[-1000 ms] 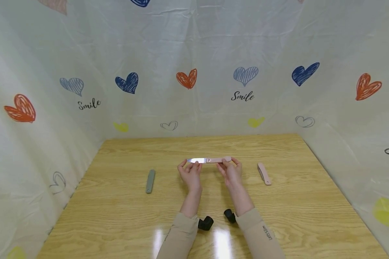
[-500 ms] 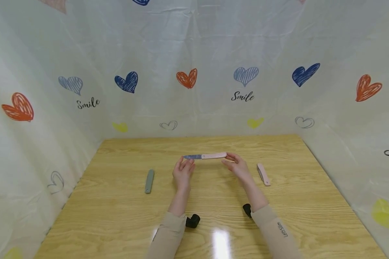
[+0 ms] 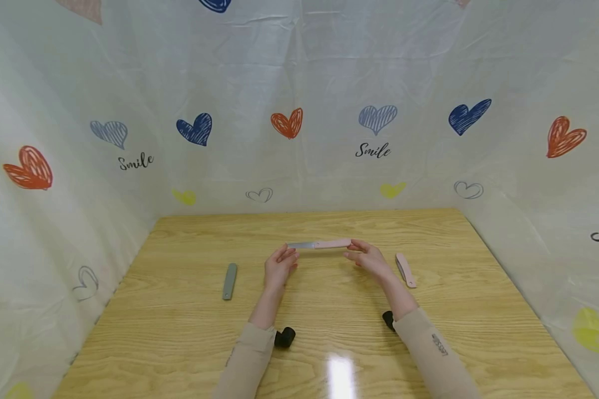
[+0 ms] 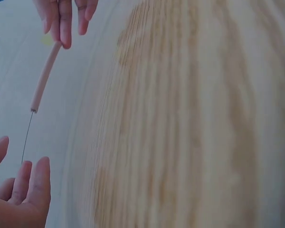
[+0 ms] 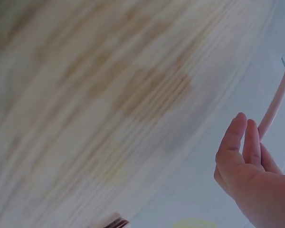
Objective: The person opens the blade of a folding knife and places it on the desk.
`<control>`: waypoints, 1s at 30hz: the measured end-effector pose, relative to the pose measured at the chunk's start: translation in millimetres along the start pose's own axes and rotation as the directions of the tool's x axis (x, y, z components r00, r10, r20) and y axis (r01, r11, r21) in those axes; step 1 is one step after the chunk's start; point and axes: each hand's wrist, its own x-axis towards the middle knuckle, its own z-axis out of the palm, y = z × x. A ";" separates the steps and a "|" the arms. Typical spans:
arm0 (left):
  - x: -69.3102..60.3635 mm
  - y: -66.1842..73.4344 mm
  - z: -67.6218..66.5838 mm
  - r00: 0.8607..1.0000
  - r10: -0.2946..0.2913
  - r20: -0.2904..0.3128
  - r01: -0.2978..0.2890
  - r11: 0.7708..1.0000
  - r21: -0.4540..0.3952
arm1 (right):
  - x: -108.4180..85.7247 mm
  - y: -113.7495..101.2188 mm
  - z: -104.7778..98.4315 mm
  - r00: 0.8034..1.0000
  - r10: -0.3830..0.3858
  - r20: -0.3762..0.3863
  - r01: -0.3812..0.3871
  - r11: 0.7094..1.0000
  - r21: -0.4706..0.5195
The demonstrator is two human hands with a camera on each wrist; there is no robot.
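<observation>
A folding knife (image 3: 331, 244) with a pink handle is held level above the table, its silver blade (image 3: 301, 245) unfolded to the left. My right hand (image 3: 369, 260) pinches the handle's far end between its fingertips; the right wrist view shows the handle (image 5: 278, 102) passing in among the fingers. At the other end, the fingertips of my left hand (image 3: 278, 269) touch the blade's tip. From the left wrist view, the blade appears edge-on as a thin line, and a digit of the left hand (image 4: 26, 204) stands apart from it.
A grey-green folded knife (image 3: 230, 281) lies on the wooden table (image 3: 309, 321) to the left. On the right lies another pink folded knife (image 3: 406, 270). A curtain (image 3: 329, 183) printed with hearts encloses the back and sides.
My hands have moved apart along the knife. The left fingers went from the blade's middle to its tip, the right from over the handle to its end. Both forearms spread outward.
</observation>
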 end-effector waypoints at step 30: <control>20.5 -8.2 -7.0 0.993 -0.087 0.079 0.069 0.976 0.206 | 10.2 -1.0 5.5 0.981 0.187 0.043 -0.175 0.963 -0.205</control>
